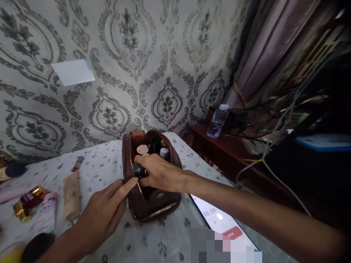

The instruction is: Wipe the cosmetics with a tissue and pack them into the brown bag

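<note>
A brown zip-up toiletry bag (161, 202) stands open on the patterned white cloth. My left hand (106, 210) grips its left side, the index finger lying on the zipper edge. Reaching into the opening from the right, my right hand (161, 173) has its thumb and fingers around a dark, shiny rounded container (139, 170) at the left inner side. The kind of container cannot be made out. Also in the bag are a round pinkish compact (142, 149) and a bottle with a pale cap (164, 152). My right hand hides much of the inside.
Left of the bag lie a beige squeeze tube (71, 195), a small lip gloss tube (78, 163), a white-pink tube (47, 212), a gold-capped red bottle (34, 197) and a black lid (37, 247). At right are a lit phone (219, 219), a water bottle (218, 122) and loose cables (285, 182).
</note>
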Motion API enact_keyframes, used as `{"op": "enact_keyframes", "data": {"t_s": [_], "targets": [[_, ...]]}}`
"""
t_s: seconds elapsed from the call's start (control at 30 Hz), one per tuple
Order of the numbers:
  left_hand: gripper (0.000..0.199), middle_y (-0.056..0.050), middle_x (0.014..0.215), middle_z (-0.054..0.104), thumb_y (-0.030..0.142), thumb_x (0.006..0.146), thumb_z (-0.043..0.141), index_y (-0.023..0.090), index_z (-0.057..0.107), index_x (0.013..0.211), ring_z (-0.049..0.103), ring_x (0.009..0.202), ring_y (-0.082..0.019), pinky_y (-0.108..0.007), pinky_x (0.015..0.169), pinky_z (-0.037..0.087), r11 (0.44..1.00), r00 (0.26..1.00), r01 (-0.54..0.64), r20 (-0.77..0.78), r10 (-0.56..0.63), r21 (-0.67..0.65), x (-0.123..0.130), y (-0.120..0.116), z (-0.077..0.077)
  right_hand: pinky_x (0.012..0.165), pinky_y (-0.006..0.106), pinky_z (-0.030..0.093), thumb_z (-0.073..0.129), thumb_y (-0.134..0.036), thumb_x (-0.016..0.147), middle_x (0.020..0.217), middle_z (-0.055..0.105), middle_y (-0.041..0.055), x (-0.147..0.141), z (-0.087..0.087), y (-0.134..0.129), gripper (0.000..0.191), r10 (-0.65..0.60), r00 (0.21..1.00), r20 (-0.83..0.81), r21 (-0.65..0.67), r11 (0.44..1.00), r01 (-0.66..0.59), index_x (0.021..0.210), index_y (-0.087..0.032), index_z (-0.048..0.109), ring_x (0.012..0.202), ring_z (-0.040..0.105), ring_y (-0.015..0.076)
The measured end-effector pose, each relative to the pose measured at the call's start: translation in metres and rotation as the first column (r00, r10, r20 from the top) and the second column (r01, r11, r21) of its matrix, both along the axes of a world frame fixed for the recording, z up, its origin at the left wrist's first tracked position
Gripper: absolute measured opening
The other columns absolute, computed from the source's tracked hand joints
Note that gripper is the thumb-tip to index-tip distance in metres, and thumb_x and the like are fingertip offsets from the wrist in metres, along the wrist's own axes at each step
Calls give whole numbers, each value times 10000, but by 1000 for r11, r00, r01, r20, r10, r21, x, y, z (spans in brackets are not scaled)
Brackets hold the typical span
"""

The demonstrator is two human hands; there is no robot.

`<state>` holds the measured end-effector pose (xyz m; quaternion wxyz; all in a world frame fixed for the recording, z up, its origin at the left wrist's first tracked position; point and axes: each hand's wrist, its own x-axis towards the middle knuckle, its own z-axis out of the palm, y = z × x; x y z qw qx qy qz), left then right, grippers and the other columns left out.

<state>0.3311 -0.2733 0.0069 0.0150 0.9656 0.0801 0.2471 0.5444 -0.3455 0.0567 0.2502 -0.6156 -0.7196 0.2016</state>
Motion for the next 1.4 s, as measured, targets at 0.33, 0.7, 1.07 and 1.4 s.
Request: {"op": "enact_keyframes", "data": {"t_s": [0.33,0.7,1.07,1.4], "targets": [[577,-74,1056,677,177,1025,320,276,153,1568,708,827,-179,-260,646,574,998,998,-45,-42,47,48,-9,-3,-8,592,215,349,735,-150,729,798,583,-22,3,10,-2,256,99,995,-18,-8,995,-99,925,-171,570,725,561,144],[489,-85,1148,703,289,1035,356,262,260,1514,730,924,-213,-303,737,603,986,994,-113,-21,111,-125,-44,-17,-16,709,251,419,793,-182,730,902,648,19,10,21,-12,543,-56,995,81,23,998,54,1242,-136,616,769,589,155],[306,-108,1238,615,307,1019,443,258,526,1309,624,1131,-244,-366,916,574,969,986,-153,-95,137,-193,-120,-40,-64,600,228,368,565,-282,966,681,549,-7,-72,-20,-80,322,-8,993,-115,404,913,54,660,-181,539,624,507,108],[244,-118,1107,597,204,1011,429,180,530,1232,554,1050,-262,-397,857,533,961,921,-272,-276,274,47,-166,-55,-72,556,236,405,589,-257,879,627,590,-12,-167,-94,-67,151,26,907,-421,-28,999,-41,751,-186,628,574,547,126]]}}
